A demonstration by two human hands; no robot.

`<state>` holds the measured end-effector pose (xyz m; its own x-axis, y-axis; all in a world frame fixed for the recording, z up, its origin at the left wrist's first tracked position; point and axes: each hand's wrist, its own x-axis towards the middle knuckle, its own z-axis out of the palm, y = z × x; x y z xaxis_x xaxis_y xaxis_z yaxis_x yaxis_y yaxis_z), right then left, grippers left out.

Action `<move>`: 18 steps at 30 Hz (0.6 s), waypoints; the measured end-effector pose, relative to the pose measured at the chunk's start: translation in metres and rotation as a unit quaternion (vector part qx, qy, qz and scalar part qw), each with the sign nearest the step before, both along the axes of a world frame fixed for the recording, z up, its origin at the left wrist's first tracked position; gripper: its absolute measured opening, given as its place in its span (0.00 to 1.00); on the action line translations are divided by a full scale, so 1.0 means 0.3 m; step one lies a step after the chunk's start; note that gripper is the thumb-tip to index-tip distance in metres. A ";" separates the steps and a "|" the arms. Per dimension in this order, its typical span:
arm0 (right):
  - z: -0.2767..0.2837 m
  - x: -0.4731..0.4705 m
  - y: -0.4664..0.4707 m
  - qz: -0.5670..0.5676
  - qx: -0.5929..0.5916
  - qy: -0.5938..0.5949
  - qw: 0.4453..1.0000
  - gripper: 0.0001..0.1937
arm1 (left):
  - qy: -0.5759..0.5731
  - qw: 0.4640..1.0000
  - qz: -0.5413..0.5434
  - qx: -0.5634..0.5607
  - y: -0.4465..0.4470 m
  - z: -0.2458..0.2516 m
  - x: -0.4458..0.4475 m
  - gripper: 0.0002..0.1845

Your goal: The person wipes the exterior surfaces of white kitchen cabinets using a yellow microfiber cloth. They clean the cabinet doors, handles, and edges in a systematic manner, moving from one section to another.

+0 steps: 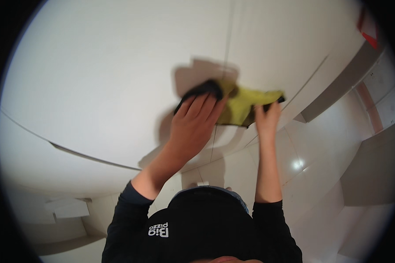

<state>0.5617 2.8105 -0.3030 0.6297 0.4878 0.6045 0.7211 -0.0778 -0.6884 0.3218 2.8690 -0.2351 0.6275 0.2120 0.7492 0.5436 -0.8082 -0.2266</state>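
A yellow-green cloth item with black parts point(238, 103), blurred and crumpled, is stretched between my two hands in front of a white panel surface point(118, 65). Over its black left end, the fingers of my left hand point(194, 123) are curled, with the back of the hand toward me; the thumb is hidden. My right hand point(267, 116) pinches the item's right end near a dark edge. Folds hide its full shape, so I cannot tell exactly what it is. Both hands and the item cast shadows on the panels.
Thin seams divide the white panels, and a dark recessed groove point(92, 156) runs along the lower left. Glossy floor tiles point(293, 157) lie below right. A white box-like object point(69, 208) is at lower left, and a red-edged thing point(370, 39) at upper right.
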 end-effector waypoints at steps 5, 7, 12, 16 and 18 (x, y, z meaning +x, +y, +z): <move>-0.288 -0.152 -0.041 0.037 0.000 0.050 0.998 0.28 | 0.033 0.999 0.004 -0.012 -0.055 -0.213 -0.066 0.24; -0.283 -0.172 -0.070 0.056 0.016 0.068 0.996 0.34 | 0.056 0.998 -0.006 -0.035 -0.079 -0.213 -0.079 0.24; 0.021 -0.185 -0.132 0.067 0.056 -0.023 0.996 0.38 | -0.051 0.999 0.005 0.009 -0.127 -0.003 -0.109 0.29; 0.398 -0.088 -0.079 0.026 0.150 -0.176 0.973 0.40 | -0.166 0.980 0.068 0.088 -0.101 0.254 -0.083 0.32; 0.551 -0.057 -0.054 0.033 0.205 -0.221 0.953 0.38 | -0.227 0.965 0.088 0.101 -0.102 0.363 -0.070 0.34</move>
<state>0.5445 2.7943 -0.1377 0.2455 0.1832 0.9519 0.9415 0.1889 -0.2792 0.3008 2.8384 -0.1262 0.1922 0.1068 0.9755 0.7487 -0.6586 -0.0754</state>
